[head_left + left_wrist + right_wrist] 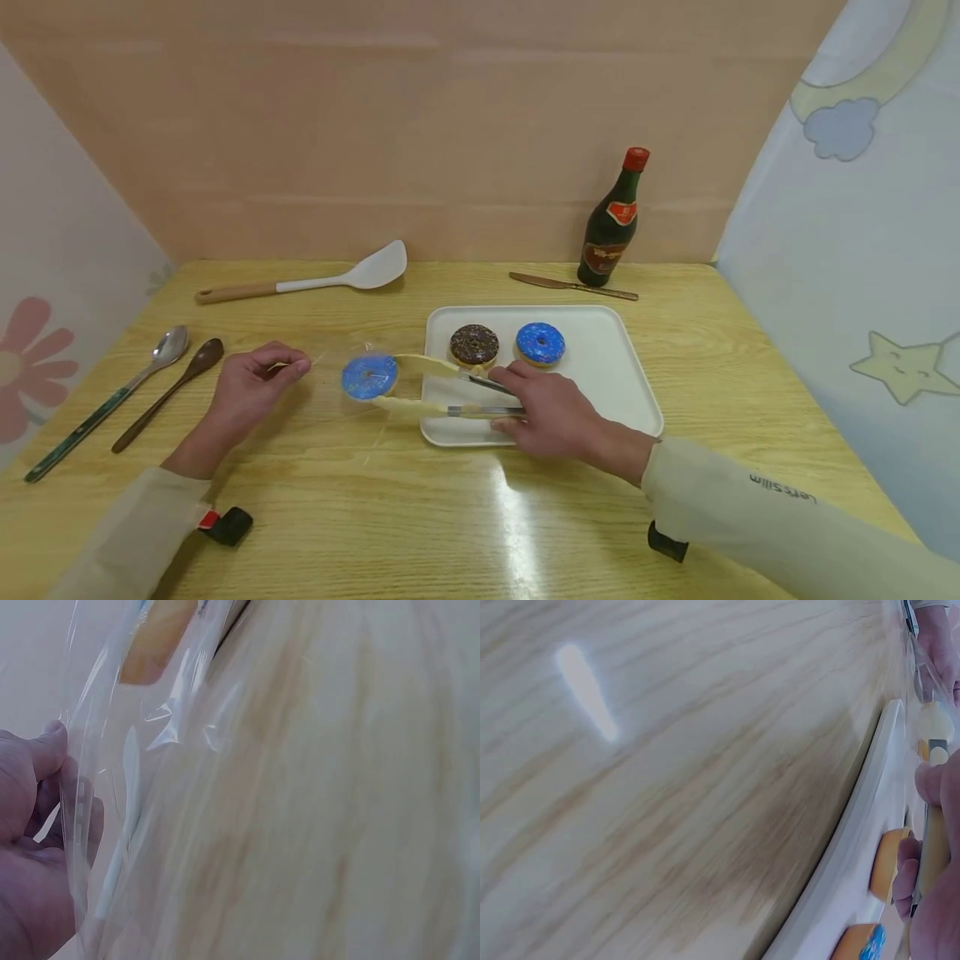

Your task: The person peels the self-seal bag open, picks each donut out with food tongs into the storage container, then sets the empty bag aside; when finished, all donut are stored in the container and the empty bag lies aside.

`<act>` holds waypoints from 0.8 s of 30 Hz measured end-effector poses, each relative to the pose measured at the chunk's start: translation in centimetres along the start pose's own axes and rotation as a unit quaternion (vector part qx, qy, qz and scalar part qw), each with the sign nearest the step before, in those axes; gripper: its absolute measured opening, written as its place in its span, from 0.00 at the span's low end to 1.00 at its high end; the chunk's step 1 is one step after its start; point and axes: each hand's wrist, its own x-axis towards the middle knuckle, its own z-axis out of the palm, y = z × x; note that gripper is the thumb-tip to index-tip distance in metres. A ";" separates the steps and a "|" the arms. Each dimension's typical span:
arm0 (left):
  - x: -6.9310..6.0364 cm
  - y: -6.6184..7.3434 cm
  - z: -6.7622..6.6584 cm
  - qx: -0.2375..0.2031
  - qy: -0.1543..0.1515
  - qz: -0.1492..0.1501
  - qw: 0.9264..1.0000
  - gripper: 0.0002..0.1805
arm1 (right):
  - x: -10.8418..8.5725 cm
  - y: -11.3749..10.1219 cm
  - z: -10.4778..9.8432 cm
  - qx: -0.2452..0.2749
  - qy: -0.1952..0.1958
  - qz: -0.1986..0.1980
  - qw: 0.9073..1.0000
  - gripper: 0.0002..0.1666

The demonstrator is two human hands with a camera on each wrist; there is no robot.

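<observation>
My left hand (pixel 251 383) pinches the edge of a clear plastic bag (pixel 172 727) between thumb and fingers. Inside the film is a doughnut with blue icing (pixel 369 377). From the other side, my right hand (pixel 558 412) grips a pair of tongs (pixel 412 407) with cream tips and metal arms. The tips reach left to the near side of that doughnut, one above and one below; how firmly they touch it I cannot tell. Under the tongs' arms and right hand lies a white tray (pixel 607 375), bearing a chocolate doughnut (pixel 474 344) and another blue doughnut (pixel 540 343).
Left of the left hand lie a metal spoon (pixel 171 346) with a green handle and a brown wooden spoon (pixel 205 357). A white spatula (pixel 378 267) lies at the back. Behind the tray are a copper-coloured knife (pixel 547 282) and a dark bottle (pixel 609 225) with a red cap.
</observation>
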 end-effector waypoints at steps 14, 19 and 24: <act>-0.2 -0.5 -0.8 0.034 0.000 -0.009 0.999 0.03 | -6.0 3.0 -1.0 0.020 0.089 0.014 0.996 0.28; -0.2 -0.9 -1.3 0.048 -0.005 -0.003 0.999 0.03 | -8.4 4.1 -1.2 0.024 0.125 0.005 0.992 0.30; -0.4 -0.8 -1.5 0.052 -0.008 -0.008 0.999 0.04 | -10.5 4.9 -1.3 0.019 0.133 0.023 0.991 0.31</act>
